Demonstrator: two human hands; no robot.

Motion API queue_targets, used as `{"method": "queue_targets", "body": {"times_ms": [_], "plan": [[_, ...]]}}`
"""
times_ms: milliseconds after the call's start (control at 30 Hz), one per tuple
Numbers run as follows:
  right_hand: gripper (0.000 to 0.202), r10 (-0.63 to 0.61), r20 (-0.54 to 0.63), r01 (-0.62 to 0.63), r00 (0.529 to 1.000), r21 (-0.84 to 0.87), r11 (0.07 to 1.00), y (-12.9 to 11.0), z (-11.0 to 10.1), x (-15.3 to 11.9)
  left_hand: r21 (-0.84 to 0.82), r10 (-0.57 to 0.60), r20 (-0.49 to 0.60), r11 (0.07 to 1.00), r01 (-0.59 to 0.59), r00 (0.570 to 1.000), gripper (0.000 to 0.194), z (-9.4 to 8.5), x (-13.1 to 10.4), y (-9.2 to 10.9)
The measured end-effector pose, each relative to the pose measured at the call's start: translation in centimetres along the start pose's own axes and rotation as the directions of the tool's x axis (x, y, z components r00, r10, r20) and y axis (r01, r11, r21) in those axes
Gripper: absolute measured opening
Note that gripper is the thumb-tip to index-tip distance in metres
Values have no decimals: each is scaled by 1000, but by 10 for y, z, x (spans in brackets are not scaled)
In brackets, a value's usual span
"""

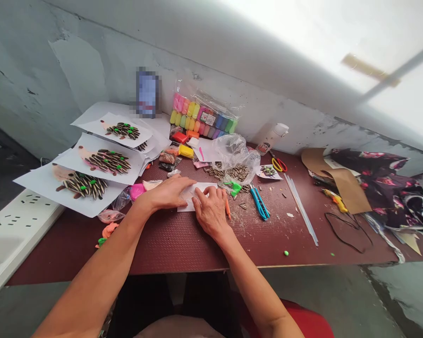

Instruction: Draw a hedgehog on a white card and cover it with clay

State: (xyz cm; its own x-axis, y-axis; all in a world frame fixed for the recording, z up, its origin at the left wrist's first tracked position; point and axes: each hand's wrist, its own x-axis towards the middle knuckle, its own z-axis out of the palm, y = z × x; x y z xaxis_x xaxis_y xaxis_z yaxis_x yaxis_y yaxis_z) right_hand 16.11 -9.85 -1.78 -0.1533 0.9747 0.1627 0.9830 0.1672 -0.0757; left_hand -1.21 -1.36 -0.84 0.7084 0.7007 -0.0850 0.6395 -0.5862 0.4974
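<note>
A small white sheet of paper lies on the dark red table in front of me. My left hand rests over its left side, thumb and fingers stretched apart. On its right part lies my right hand, with fingers bent, spread and touching the sheet; the fingertips partly cover it. An orange pen-like stick is just beside my right hand. Behind the hands are a heap of striped sunflower seeds and a lump of green clay. A blue utility knife lies to the right.
Hedgehog pictures made with seeds are stacked at left, near a white power strip. Behind stand a bag of coloured clay and a white bottle. Scissors, clear glue sticks and a yellow glue gun lie right.
</note>
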Motion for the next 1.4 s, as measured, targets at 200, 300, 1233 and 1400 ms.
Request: {"method": "queue_targets", "body": {"times_ms": [200,300,1233,1400], "plan": [[40,7,31,-6,1000,-39,999,-1,3,2,28,1,-13,1000,-1,1000,65,4,0,-4],[38,13,13,-13,1000,-32,999,-2,2,0,32,4,-14,999,-4,1000,66,5,1,-5],[36,21,-19,-20,1000,29,999,1,2,-4,32,-30,-41,999,31,999,65,6,2,-3],[37,50,-17,-50,999,14,999,2,4,-7,25,-33,-100,999,36,994,63,12,5,-6]]}}
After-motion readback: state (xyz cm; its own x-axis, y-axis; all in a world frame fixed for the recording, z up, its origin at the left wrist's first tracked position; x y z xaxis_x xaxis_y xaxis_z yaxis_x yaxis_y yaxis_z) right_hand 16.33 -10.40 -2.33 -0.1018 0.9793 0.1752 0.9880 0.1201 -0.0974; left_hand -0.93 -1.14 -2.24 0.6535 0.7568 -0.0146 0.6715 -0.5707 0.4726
